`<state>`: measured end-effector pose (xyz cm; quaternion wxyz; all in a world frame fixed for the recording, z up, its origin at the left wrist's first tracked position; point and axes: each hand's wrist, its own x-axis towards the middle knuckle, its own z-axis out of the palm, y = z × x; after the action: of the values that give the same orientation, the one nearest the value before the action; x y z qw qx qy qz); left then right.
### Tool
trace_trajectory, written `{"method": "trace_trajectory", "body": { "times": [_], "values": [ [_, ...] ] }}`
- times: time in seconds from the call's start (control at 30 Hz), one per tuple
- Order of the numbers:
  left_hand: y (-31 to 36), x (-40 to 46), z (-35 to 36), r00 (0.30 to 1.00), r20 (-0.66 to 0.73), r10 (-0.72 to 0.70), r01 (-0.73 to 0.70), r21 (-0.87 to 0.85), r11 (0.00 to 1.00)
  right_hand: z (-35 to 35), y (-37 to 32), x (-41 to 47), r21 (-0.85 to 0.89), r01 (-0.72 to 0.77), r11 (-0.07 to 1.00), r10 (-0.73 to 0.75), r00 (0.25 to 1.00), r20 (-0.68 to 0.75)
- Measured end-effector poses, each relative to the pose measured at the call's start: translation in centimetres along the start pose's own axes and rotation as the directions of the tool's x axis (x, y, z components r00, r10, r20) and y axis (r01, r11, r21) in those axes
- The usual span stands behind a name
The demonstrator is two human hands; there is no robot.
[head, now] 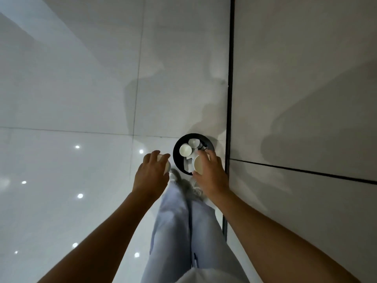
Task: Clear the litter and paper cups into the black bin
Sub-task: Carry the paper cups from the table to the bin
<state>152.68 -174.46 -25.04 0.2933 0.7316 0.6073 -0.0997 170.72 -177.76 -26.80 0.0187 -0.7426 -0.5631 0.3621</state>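
Observation:
A round black bin (177,154) stands on the glossy floor close to the wall. Inside it lie two white paper cups (185,150) and some white paper scraps (188,164). My right hand (210,172) hovers over the bin's near rim and grips a paper cup (198,165) with its open mouth turned towards me. My left hand (152,173) is just left of the bin, its fingers curled round another white cup (166,166), mostly hidden under the hand.
A grey wall (306,99) with a black skirting strip (230,78) runs along the right, next to the bin. My legs in pale blue trousers (183,231) and light shoes (179,180) stand just before the bin. Shiny white floor tiles (71,99) spread out to the left.

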Motion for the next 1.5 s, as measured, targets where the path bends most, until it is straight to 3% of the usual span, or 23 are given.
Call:
{"method": "trace_trajectory", "body": {
  "times": [0.27,0.63,0.87,1.23,1.5],
  "values": [
    [-5.3,9.9,10.6,0.998,-0.059,-0.012,0.006,-0.111,0.994,12.8,4.9,11.8,0.034,-0.038,0.999,0.037,0.999,0.031],
    [-11.3,16.6,19.3,0.989,-0.129,0.077,-0.088,-0.081,0.993,25.9,9.6,21.1,0.013,-0.087,0.996,0.087,0.994,-0.07],
    [-11.1,16.6,20.3,0.993,-0.117,0.034,-0.05,-0.139,0.989,27.2,9.8,22.3,0.119,-0.027,0.993,0.049,0.981,-0.19],
    [-10.2,17.8,20.7,0.989,-0.135,0.052,-0.069,-0.124,0.99,28.2,11.2,23.5,-0.079,-0.028,0.996,0.019,0.994,-0.109],
    [-6.2,17.3,20.9,0.988,-0.091,0.126,-0.136,-0.116,0.984,25.1,12.7,19.9,0.046,-0.055,0.997,0.059,0.995,-0.083]
  ]
}}
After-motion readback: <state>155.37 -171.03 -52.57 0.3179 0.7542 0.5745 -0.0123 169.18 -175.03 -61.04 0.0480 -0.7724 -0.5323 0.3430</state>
